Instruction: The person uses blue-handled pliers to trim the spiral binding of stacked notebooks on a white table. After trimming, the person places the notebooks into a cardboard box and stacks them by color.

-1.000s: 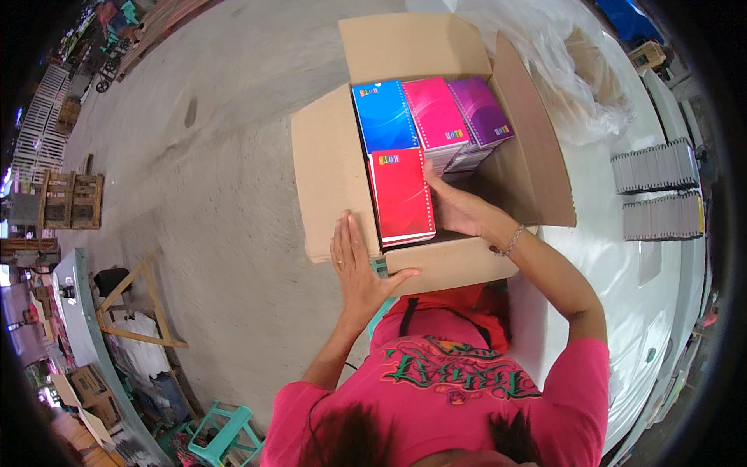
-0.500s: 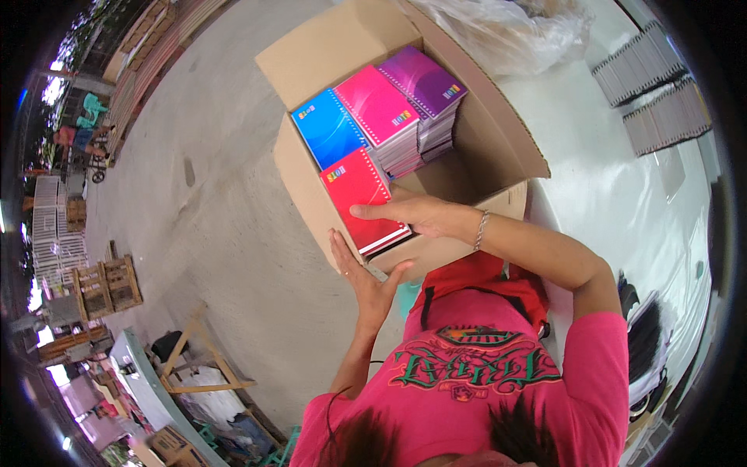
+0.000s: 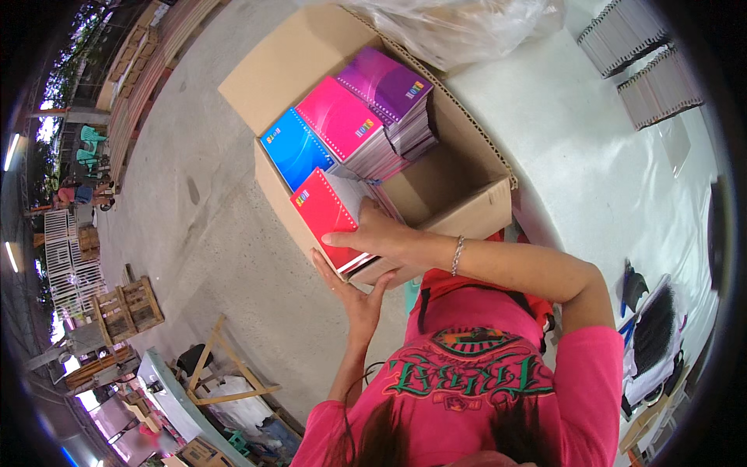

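An open cardboard box holds stacks of spiral-bound notebooks. A red notebook tops the stack in its near left corner. Across this stack reaches my right hand, thumb on the red cover and fingers curled down the stack's inner side, their tips partly hidden. My left hand rests against the outside of the box's near left corner, fingers stretched out and thumb apart. Beyond the red stack are a blue notebook, a pink notebook and a purple notebook, each topping a stack.
Right of the box stretches a pale sheeted table. Wire-bound stacks stand at its far right, and clear plastic wrap lies behind the box. Concrete floor spreads to the left, with a wooden pallet on it.
The view has shifted, so the box sits farther left in the picture. My right hand still grips the red stack, its fingers now showing more along the inner side. The left hand stays against the corner.
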Motion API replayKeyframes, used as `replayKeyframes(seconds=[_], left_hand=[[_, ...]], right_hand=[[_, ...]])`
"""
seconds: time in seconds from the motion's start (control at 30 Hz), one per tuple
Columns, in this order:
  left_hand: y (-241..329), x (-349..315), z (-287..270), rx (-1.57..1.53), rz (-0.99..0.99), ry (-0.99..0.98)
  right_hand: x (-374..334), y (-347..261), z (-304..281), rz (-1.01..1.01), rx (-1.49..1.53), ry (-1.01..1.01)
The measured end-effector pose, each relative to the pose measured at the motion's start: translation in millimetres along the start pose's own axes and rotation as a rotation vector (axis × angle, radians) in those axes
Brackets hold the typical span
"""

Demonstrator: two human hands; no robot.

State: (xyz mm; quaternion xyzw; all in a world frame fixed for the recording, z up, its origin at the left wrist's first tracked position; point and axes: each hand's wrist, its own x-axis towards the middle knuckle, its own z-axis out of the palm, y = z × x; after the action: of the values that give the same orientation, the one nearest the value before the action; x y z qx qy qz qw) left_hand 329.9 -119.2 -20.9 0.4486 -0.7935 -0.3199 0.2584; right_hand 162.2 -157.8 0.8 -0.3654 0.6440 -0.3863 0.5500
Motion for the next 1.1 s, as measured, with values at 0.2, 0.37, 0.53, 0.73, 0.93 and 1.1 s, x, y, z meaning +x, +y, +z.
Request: replayKeyframes(seconds=[0.2,0.37,0.53,0.73,0.93,1.1], left_hand=[[3,4,0,0.061,0.022,-0.017],[6,2,-3,0.084,-0.002,-0.031],[8,3,-4,0.087,-0.011,-0.042],[6,3,-3,0.096,0.000,-0.048],[7,4,-4,0.100,0.006,-0.049],[6,2,-4,0.106,0.006,-0.045]], right_hand=[[-2,0,-2,0.039,-0.060,-0.005],[-11,-8,-8,0.005,-0.027,-0.041],[-9,-9,-9,-0.002,-0.053,-0.074],[-8,-7,-7,0.011,-0.075,-0.067],[-9,-11,-9,0.014,-0.133,-0.059],[-8,-6,-4,-0.055,-0.214,0.020]])
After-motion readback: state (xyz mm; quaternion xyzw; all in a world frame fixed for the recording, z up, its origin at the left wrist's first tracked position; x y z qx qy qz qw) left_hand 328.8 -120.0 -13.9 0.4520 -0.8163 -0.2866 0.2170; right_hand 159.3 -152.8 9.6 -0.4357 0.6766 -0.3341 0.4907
